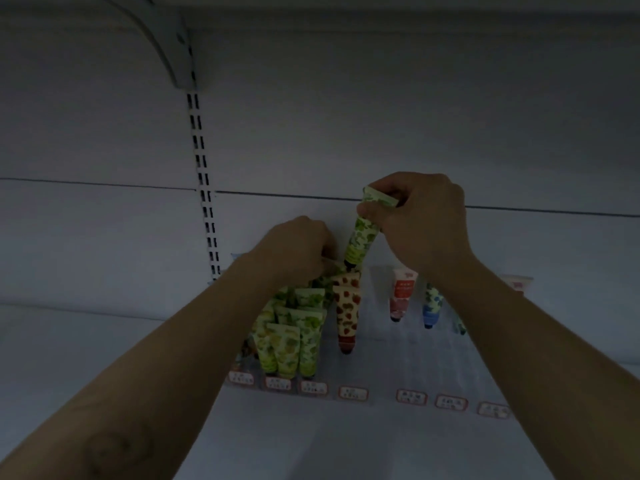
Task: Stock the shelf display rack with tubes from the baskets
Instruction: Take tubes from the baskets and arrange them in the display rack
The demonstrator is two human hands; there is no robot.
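Spotter: Dim shelf backing [346,133] is rising behind the clear rack [398,358], and your right hand [422,220] is pinching a green tube [362,237] by its flat crimped end.

Operator: Which way is it pointing?

Spotter: It is hanging nearly upright, cap down, with the cap end tipping toward your left. The cap is hovering just above the rack's rear, between the green tubes [304,334] and the strawberry tubes [346,317]. Your left hand [294,251] is curling right beside that cap; whether it is gripping anything I cannot tell.
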